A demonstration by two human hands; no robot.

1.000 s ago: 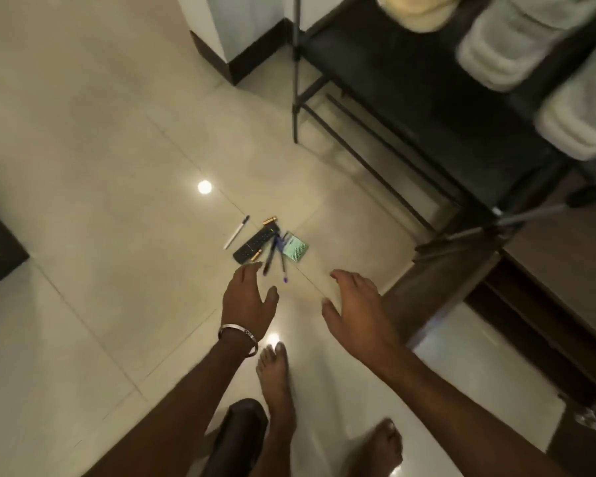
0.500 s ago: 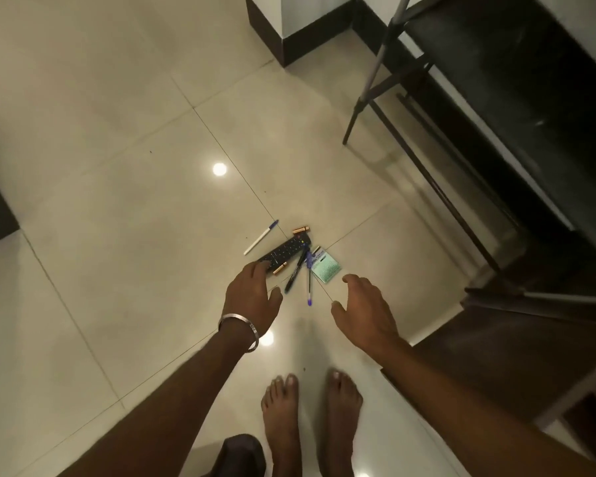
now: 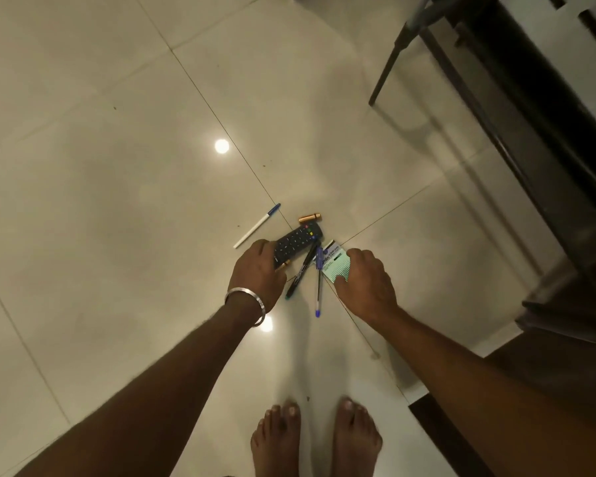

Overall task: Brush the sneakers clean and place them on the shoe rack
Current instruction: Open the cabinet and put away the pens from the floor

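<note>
No sneakers or brush show in this view. The black shoe rack (image 3: pixel 530 115) crosses the top right corner, and its shelf contents are out of frame. Both of my arms reach down to a small pile on the tiled floor. My left hand (image 3: pixel 257 275), with a metal bangle on the wrist, curls its fingers round the near end of a black remote (image 3: pixel 298 241). My right hand (image 3: pixel 367 284) grips a small green box (image 3: pixel 336 265) between fingers and thumb.
A black marker (image 3: pixel 301 270) and a blue pen (image 3: pixel 318 294) lie between my hands. A white pen (image 3: pixel 257 226) and a gold battery (image 3: pixel 309 217) lie just beyond. My bare feet (image 3: pixel 276 438) stand below. Dark wooden furniture (image 3: pixel 565 339) fills the right.
I have bent lower and the view has tilted down, so the rack's shelves left the frame. Both hands dropped from above the pile onto the remote and the green box.
</note>
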